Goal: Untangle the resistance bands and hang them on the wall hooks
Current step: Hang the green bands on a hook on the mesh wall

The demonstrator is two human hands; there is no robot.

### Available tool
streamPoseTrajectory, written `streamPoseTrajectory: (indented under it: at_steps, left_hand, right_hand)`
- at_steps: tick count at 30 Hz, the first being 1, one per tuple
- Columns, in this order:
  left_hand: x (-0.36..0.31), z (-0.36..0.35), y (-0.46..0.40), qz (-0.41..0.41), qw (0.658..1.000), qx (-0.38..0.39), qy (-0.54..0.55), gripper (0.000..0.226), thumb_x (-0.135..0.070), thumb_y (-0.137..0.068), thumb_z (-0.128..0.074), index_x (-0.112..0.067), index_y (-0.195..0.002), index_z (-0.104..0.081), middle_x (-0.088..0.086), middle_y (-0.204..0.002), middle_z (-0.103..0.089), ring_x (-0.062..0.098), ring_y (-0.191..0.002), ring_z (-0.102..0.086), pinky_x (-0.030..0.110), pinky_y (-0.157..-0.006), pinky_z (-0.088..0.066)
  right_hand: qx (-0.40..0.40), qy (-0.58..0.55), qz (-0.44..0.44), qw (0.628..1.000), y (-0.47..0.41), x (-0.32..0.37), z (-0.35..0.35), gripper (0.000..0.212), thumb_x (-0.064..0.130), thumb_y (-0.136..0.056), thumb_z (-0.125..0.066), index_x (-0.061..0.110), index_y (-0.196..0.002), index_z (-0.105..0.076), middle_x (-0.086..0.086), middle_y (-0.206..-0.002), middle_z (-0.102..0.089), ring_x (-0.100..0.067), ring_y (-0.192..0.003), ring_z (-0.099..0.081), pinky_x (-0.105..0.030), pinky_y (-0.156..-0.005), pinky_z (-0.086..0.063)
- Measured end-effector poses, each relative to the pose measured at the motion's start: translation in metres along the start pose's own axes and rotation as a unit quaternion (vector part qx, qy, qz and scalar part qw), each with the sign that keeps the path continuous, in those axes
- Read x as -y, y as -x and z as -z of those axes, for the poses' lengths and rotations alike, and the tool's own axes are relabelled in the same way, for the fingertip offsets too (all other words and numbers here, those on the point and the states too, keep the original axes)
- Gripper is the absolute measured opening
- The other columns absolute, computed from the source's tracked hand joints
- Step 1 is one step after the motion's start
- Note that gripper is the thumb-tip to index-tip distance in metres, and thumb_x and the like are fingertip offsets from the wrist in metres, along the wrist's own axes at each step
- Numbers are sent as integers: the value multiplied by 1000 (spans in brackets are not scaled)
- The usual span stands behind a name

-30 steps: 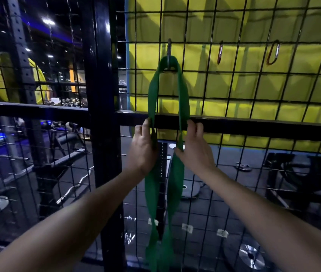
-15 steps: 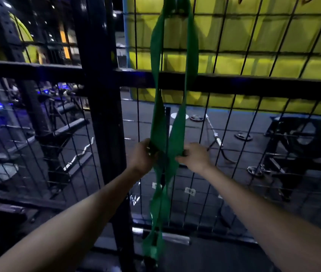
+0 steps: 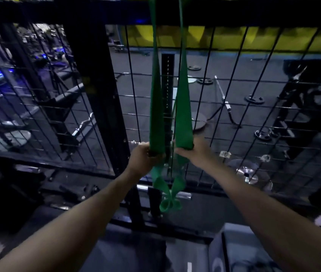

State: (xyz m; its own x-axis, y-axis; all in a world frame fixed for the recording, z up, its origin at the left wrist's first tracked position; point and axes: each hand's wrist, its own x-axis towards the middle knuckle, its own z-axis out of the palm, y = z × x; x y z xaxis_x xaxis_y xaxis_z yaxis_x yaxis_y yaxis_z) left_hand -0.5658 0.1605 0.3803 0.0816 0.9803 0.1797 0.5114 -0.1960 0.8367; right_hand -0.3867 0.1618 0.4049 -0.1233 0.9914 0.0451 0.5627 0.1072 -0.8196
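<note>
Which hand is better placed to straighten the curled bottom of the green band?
Probably left. Both hands grip a strand, but the left hand sits slightly lower than the right hand, nearer the green band's curled bottom end.

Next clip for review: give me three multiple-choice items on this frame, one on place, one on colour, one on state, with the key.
1. Where does the resistance band hang?
A. against the wire mesh panel
B. on the floor
C. over a bench

2. What colour is the band?
A. red
B. green
C. black

3. What is the left hand doing?
A. hanging free
B. flat on the mesh
C. gripping a strand

Key: 1 A, both strands run down the mesh; 2 B, plainly green; 3 C, its fingers curl round the left strand, as the right hand holds the right one.
</note>
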Motion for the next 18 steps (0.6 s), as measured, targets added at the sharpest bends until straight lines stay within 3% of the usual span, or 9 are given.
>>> streamPoseTrajectory:
  at_steps: [2, 3, 4, 6, 8, 10, 13, 15, 18]
  left_hand:
    - [1, -10, 18, 31, 999, -5, -33, 15, -10, -79, -71, 1, -88, -71, 19, -80, -66, 17, -71, -61, 29, -65, -52]
    - [1, -16, 27, 42, 998, -6, -46, 16, -13, -80, -70, 0, -90, -71, 21, -84, -66, 22, -74, -62, 35, -69, -53]
    - [0, -21, 38, 50, 997, -9, -61, 18, -14, -81, -69, 1, -91, -69, 22, -86, -65, 25, -75, -62, 37, -70, -52]
    - [0, -31, 58, 67, 995, -21, -69, 21, -16, -82, -68, 2, -93, -66, 18, -89, -67, 24, -79, -63, 37, -71, -52]
    - [1, -40, 81, 101, 993, -32, -47, 21, -17, -81, -69, -2, -96, -66, 11, -88, -68, 23, -81, -65, 34, -71, -53]
    - [3, -52, 107, 121, 990, -20, -68, 24, -21, -81, -70, -3, -96, -65, 6, -82, -64, 22, -79, -63, 32, -67, -50]
    - [4, -72, 139, 145, 986, -45, -67, 24, -27, -81, -67, -6, -92, -65, 8, -79, -63, 29, -80, -64, 37, -67, -50]
    - [5, -83, 151, 146, 986, -42, -68, 24, -26, -81, -67, -4, -90, -65, 12, -79, -64, 29, -80, -64, 38, -68, -51]
    - [20, -97, 178, 171, 981, 36, -79, 33, -31, -75, -72, -2, -90, -67, 10, -80, -67, 23, -78, -65, 39, -70, -54]
  right_hand:
    - [19, 25, -13, 999, 18, -11, 4, 30, 11, -85, -66, -4, -111, -64, -18, -107, -68, -24, -83, -65, -22, -76, -54]
    - [24, 38, -14, 999, 29, -16, 6, 29, 10, -87, -64, -2, -113, -64, -14, -103, -67, -15, -74, -61, -7, -60, -47]
    - [27, 45, -13, 999, 40, -22, 9, 28, 10, -88, -61, 1, -115, -65, -8, -100, -65, -10, -72, -57, -2, -51, -40]
    - [46, 54, -28, 997, 62, -37, 14, 24, 15, -90, -60, 7, -112, -66, -4, -97, -64, -10, -78, -55, -4, -47, -37]
    - [61, 81, -74, 992, 88, -56, 16, 17, 23, -89, -62, 8, -95, -68, -5, -82, -63, -14, -70, -55, -15, -47, -36]
    - [62, 77, -110, 989, 111, -75, 12, 25, 22, -88, -63, -2, -81, -65, -13, -68, -58, -20, -64, -53, -25, -52, -36]
    - [85, 63, -153, 983, 139, -101, -2, 23, 19, -87, -63, 4, -72, -55, -5, -61, -49, -21, -67, -52, -26, -54, -36]
    - [123, 108, -173, 971, 158, -115, -13, 20, 19, -88, -60, 8, -72, -53, -5, -65, -49, -24, -70, -52, -26, -50, -34]
    - [153, 115, -188, 963, 188, -138, -31, 19, 20, -85, -64, 3, -95, -64, -12, -87, -61, -27, -84, -59, -27, -63, -39]
